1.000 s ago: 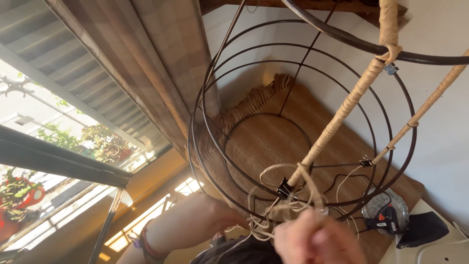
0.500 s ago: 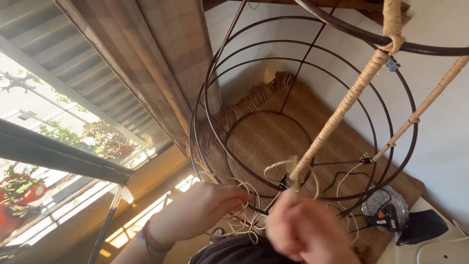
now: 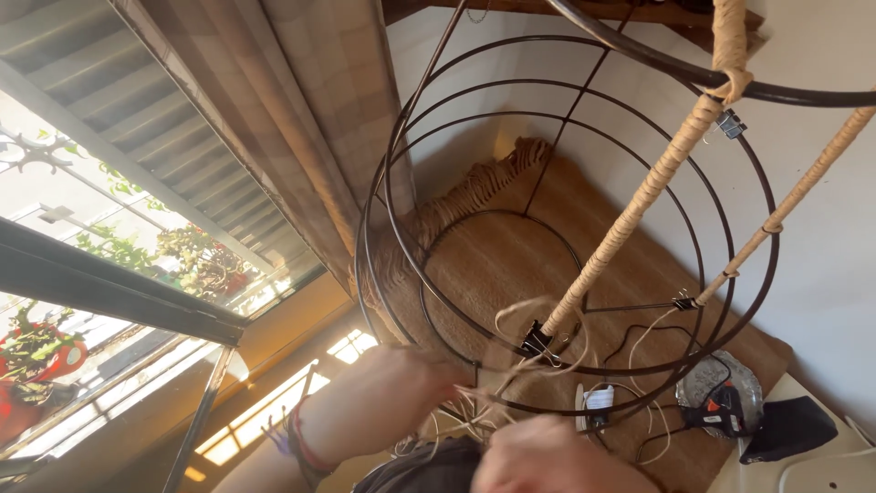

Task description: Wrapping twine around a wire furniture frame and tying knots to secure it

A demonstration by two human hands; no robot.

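Dark matt metal wire frame (image 3: 584,228) — spokes wrapped in rough pale cord (image 3: 639,201); coarse woven mat (image 3: 511,265)

Both hands bare, no gloves or rings visible. Left hand (image 3: 401,393) has a bare forearm with thin red and dark cord bracelets (image 3: 299,445) stacked at the wrist. Right hand (image 3: 547,456) is motion-blurred, with no sleeve in view.

The right hand (image 3: 557,456) at six o'clock is motion-blurred and cut off by the bottom edge, its grip unreadable. The pale cord (image 3: 525,365) smears near the left hand (image 3: 401,397); the wire frame (image 3: 584,73) runs past the top edge at one o'clock.
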